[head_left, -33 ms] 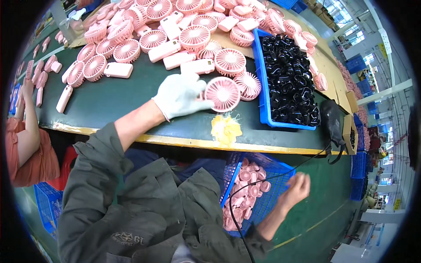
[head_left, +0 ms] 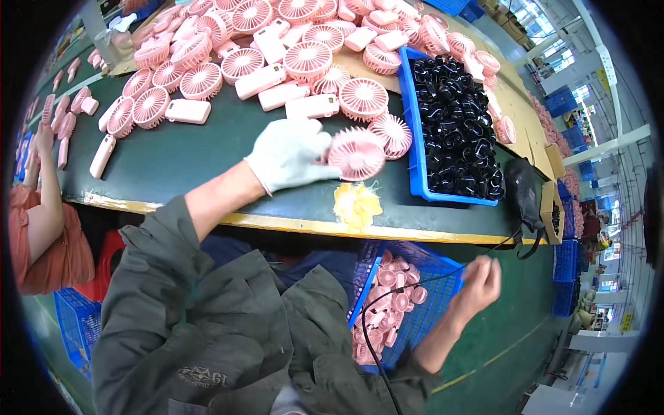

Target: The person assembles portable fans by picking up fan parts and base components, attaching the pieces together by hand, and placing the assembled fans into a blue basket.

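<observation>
Pink fan (head_left: 359, 156), round, radially slatted

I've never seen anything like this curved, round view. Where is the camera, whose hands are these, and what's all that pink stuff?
There's no machine here: it's a person at work, seen through a wide camera on their head looking down, which bends straight edges. The left hand, in a white glove, holds a pink fan. The bare right hand is raised near a black cable; I can't tell whether it holds anything. On the green table lie many more pink fans and a blue tray of black parts. Far left is another person.
</observation>
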The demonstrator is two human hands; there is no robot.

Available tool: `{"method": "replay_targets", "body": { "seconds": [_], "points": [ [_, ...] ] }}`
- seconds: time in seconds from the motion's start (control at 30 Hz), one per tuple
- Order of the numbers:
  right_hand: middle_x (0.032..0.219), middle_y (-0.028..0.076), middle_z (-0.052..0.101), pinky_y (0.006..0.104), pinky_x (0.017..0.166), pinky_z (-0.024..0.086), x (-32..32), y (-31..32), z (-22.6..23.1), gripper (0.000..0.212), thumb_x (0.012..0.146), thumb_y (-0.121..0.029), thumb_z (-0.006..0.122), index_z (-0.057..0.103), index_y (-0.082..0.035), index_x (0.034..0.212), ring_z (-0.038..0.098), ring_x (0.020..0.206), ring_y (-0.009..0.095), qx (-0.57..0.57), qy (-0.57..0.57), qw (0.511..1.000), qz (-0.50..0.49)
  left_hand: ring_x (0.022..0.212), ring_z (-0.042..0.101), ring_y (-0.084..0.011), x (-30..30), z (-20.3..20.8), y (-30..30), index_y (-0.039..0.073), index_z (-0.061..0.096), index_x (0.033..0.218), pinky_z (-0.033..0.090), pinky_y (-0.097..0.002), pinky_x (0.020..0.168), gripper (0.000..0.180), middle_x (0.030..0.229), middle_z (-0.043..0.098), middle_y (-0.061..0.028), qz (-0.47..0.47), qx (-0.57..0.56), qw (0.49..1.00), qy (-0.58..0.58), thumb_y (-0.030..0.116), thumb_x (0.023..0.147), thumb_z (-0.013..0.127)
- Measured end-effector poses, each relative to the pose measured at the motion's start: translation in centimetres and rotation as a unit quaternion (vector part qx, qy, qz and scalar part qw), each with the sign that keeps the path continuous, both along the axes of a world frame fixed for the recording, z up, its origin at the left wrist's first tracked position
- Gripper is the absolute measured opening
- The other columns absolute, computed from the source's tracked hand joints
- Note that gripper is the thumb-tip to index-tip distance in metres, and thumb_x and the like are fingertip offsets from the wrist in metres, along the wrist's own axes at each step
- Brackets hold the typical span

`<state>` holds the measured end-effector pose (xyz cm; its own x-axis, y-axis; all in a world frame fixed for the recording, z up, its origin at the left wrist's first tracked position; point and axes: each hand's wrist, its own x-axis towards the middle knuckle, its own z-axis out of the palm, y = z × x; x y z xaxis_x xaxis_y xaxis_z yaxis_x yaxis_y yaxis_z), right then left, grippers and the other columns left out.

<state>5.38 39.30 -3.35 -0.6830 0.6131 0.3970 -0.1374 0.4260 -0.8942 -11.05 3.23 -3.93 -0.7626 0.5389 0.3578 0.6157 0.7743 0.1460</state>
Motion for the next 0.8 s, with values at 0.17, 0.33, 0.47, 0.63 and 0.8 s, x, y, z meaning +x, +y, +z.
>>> {"method": "replay_targets", "body": {
  "seconds": [0.17,0.33,0.47,0.63,0.8],
  "points": [
    [0.089,0.011,0.063,0.0269,0.067,0.048,-14.7,-6.4,7.5,0.011,0.086,-0.007,0.065,0.063,0.002,0.091,0.059,0.072,0.019,0.351,-0.012,0.921,0.171,0.073,0.061,-0.0290,3.1,1.1,1.8,0.010,0.065,0.071,0.049,-0.0409,0.060,0.038,0.073,0.060,-0.0101,-0.013,0.039,0.999,-0.001,0.048,0.068,0.073],
    [0.104,0.015,0.063,0.0423,0.085,0.047,-25.9,-4.8,4.5,0.015,0.084,-0.013,0.061,0.066,0.000,0.092,0.057,0.095,0.033,0.699,-0.007,0.711,0.076,0.063,0.064,-0.0323,4.7,0.0,2.3,0.009,0.064,0.069,0.052,-0.0437,0.055,0.039,0.068,0.062,-0.0135,-0.007,0.167,0.986,-0.022,0.048,0.072,0.068],
    [0.085,0.014,0.061,0.0432,0.074,0.049,-27.0,-6.1,3.6,0.010,0.075,-0.001,0.055,0.065,-0.001,0.075,0.059,0.086,0.034,0.710,-0.025,0.700,0.072,0.068,0.064,-0.0277,5.6,-1.2,2.0,0.009,0.062,0.073,0.052,-0.0404,0.054,0.040,0.077,0.061,-0.0102,0.002,0.129,0.992,-0.001,0.048,0.074,0.067],
    [0.093,0.017,0.063,0.0431,0.079,0.048,-26.0,-6.0,3.9,0.023,0.080,0.002,0.051,0.065,0.004,0.098,0.059,0.091,0.036,0.613,-0.005,0.789,0.030,0.073,0.066,-0.0309,5.4,-1.5,1.5,0.007,0.065,0.080,0.053,-0.0418,0.062,0.046,0.081,0.064,-0.0122,-0.003,0.111,0.993,-0.036,0.052,0.077,0.065],
    [0.091,0.004,0.060,0.0187,0.048,0.038,-24.1,-2.8,4.6,0.036,0.084,0.008,0.046,0.058,0.000,0.116,0.054,0.068,0.008,-0.032,0.035,0.984,0.171,0.066,0.066,-0.0306,4.0,-1.6,2.2,0.009,0.066,0.071,0.051,-0.0416,0.058,0.049,0.072,0.066,-0.0127,-0.025,0.129,0.991,-0.032,0.057,0.078,0.059]
  ]
}}
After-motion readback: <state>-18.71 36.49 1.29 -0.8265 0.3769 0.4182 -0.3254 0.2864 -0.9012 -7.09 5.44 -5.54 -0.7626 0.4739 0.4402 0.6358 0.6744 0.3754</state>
